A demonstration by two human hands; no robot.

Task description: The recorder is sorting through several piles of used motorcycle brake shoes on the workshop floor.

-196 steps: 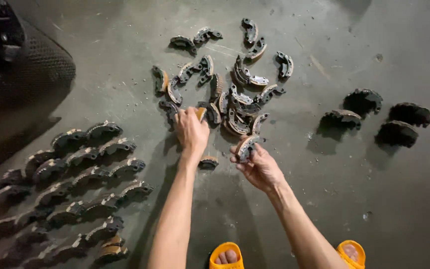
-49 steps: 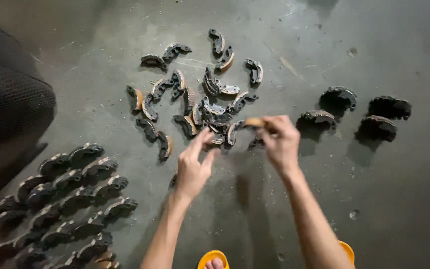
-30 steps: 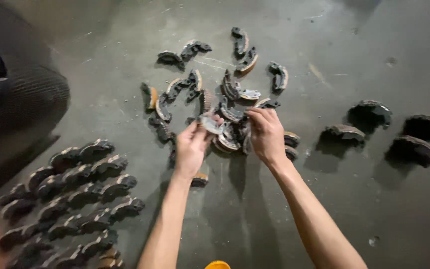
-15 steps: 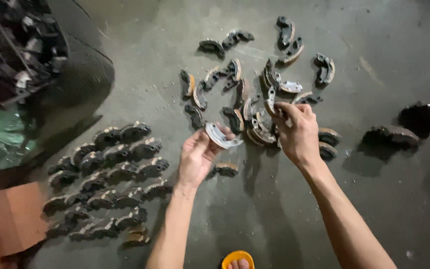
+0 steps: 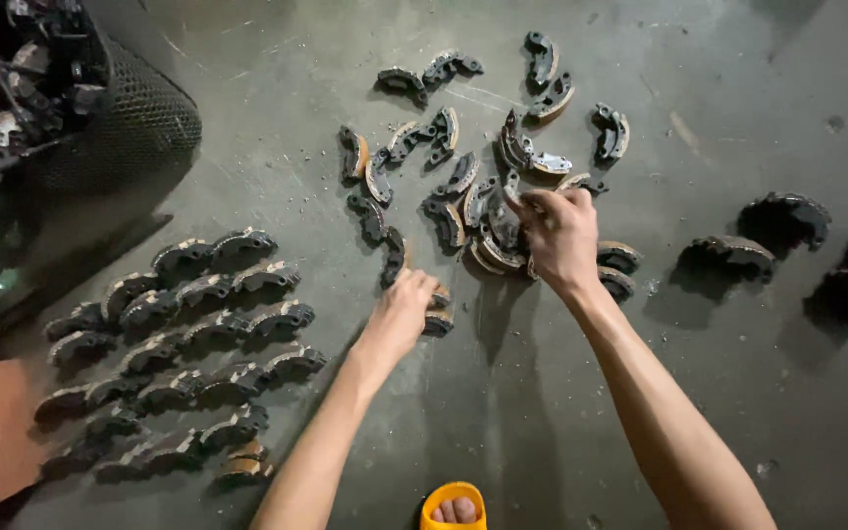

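Grey, rough concrete floor (image 5: 542, 412), dusty and scratched. Black mesh basket (image 5: 139, 118) at top left, full of dark metal bits. Neat rows of curved dark metal shoes (image 5: 179, 353) on the left. Loose pile of the same curved pieces (image 5: 463, 186), tan on the edges, in the middle. Right hand (image 5: 561, 236) pinching one piece in that pile. Left hand (image 5: 399, 319) pressed on a small stacked pair (image 5: 437, 312) just below the pile; fingers hidden, can't tell the grip.

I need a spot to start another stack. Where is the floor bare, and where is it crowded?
Bare concrete floor lies between the two forearms, down to the orange sandal, and again right of the right hand, short of the dark stacks. The loose pile of curved shoes and the neat rows at left are crowded.
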